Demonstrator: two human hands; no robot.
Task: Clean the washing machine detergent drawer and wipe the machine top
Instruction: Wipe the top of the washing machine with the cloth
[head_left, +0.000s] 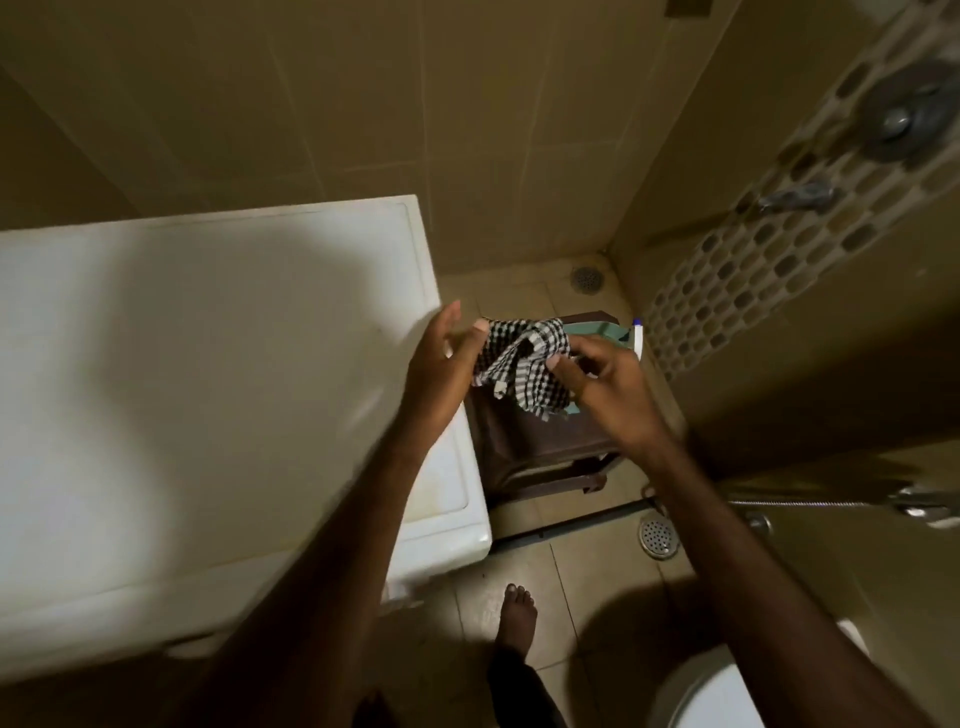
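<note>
A black-and-white checked cloth (519, 364) hangs between both hands, just past the right edge of the white washing machine top (208, 374). My left hand (444, 374) pinches the cloth's left corner with thumb and fingers. My right hand (602, 384) pinches its right side. The cloth is crumpled and partly unfolded, held in the air over a dark brown stool (540, 441). The detergent drawer is not in view.
On the stool lie a green item (597, 330) and a white spray bottle (638, 338). Two floor drains (658, 538) (587, 278) sit in the tiled floor. Taps (795, 197) and a hose fitting (919, 501) are on the right wall. A toilet lid (727, 691) is at bottom right, and my foot (517, 618) is on the floor.
</note>
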